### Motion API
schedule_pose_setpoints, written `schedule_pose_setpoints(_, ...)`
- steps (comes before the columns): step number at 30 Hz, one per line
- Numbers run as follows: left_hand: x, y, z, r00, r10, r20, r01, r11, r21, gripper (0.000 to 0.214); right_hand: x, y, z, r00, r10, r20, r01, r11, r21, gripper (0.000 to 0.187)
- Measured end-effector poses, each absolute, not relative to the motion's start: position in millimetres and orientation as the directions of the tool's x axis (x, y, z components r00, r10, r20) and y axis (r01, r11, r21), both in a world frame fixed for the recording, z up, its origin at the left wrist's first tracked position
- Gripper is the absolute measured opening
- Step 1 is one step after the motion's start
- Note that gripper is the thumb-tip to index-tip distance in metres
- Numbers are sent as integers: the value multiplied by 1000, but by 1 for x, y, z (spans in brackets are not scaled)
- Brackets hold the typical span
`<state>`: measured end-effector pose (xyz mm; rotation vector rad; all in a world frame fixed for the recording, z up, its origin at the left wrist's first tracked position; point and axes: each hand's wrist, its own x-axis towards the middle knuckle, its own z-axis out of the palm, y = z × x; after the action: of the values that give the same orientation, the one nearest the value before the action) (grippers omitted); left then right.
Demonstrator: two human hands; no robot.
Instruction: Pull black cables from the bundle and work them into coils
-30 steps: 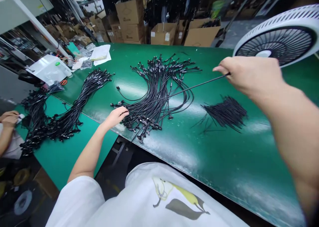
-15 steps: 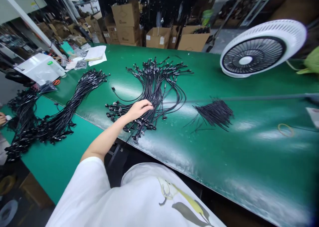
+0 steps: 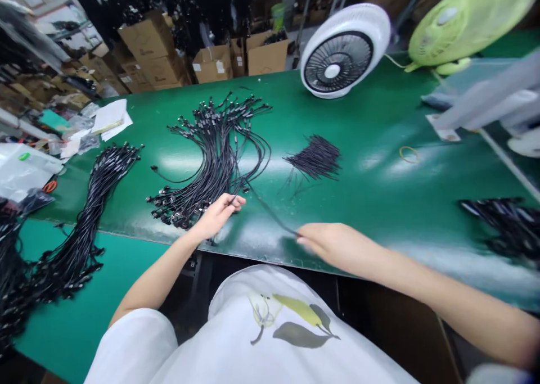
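Observation:
My left hand (image 3: 217, 215) is closed at the near edge of a pile of black cables (image 3: 219, 159), with a thin dark length pinched at its fingertips. My right hand (image 3: 333, 246), slightly smeared by motion, grips the end of a single black cable (image 3: 272, 212). That cable slants up and left from its fingers to the right side of the pile. Small plugs show at both ends of the piled cables. Beyond my right hand lies a heap of short thin black strips (image 3: 318, 157).
A long cable bundle (image 3: 103, 187) lies to the left, across the table seam. More black cables (image 3: 502, 226) are at the right. A white fan (image 3: 346, 52) and a green fan (image 3: 468, 21) stand at the back, with a yellow ring (image 3: 408, 154) nearer. Cardboard boxes (image 3: 156, 52) are behind the table (image 3: 379, 204).
My right hand has come into view from the right, holding a cable. My left hand has drawn back toward the table's near edge. The whole view has turned to the right.

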<state>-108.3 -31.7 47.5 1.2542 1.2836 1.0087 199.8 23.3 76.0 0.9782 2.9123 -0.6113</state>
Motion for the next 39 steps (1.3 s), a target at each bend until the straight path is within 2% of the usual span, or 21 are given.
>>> schedule_pose_setpoints(1, -95, -33, 50, 127, 988, -89, 190, 63, 980, 23, 182, 14, 84, -848, 512, -137, 520, 753, -403, 30)
schedule_pose_setpoints(2, -85, -35, 52, 195, 977, -88, 239, 40, 970, 25, 169, 11, 93, -853, 509, -112, 506, 757, -414, 30)
schedule_pose_setpoints(4, -71, -40, 57, 338, 931, -138, 241, 56, 969, 31, 154, 20, 110, -807, 590, -34, 552, 733, -396, 30)
schedule_pose_setpoints(6, -65, -42, 60, 401, 899, -178, 130, 136, 982, 35, 154, 39, 118, -740, 672, 38, 607, 690, -393, 28)
schedule_pose_setpoints(9, -64, -42, 61, 346, 911, -225, -46, 256, 966, 39, 165, 65, 111, -671, 737, 82, 644, 634, -429, 27)
schedule_pose_setpoints(14, -74, -42, 57, 375, 856, -357, -93, 417, 904, 38, 185, 84, 86, -554, 825, 110, 740, 549, -389, 33)
schedule_pose_setpoints(16, -82, -44, 57, 383, 844, -375, -178, 466, 867, 35, 197, 88, 78, -534, 840, 95, 755, 525, -393, 36)
schedule_pose_setpoints(20, -101, -44, 61, 220, 908, -356, -468, 418, 779, 25, 224, 91, 60, -586, 808, 61, 712, 549, -438, 45)
schedule_pose_setpoints(23, -112, -43, 65, 131, 923, -362, -584, 367, 724, 23, 239, 89, 45, -575, 813, 89, 708, 549, -444, 50)
schedule_pose_setpoints(26, -121, -45, 65, 124, 921, -369, -618, 363, 697, 24, 248, 88, 32, -540, 837, 95, 731, 521, -440, 44)
schedule_pose_setpoints(30, -129, -48, 62, 53, 933, -357, -542, 327, 774, 24, 248, 79, 20, -503, 858, 108, 754, 496, -431, 33)
schedule_pose_setpoints(33, -120, -42, 56, -72, 947, -314, -460, 248, 853, 28, 231, 53, 21, -647, 761, 55, 702, 622, -348, 28)
schedule_pose_setpoints(35, -103, -37, 48, -148, 954, -260, -366, 191, 911, 33, 211, 30, 30, -806, 591, -40, 565, 747, -350, 28)
schedule_pose_setpoints(37, -82, -35, 41, -142, 974, -177, -211, 145, 967, 38, 187, 14, 43, -915, 399, -61, 381, 806, -453, 29)
schedule_pose_setpoints(38, -72, -35, 38, -100, 985, -141, -118, 129, 985, 38, 176, 12, 50, -934, 356, -22, 315, 796, -517, 30)
schedule_pose_setpoints(39, -63, -37, 36, -39, 992, -122, -34, 121, 992, 38, 166, 13, 57, -932, 360, 33, 275, 766, -582, 31)
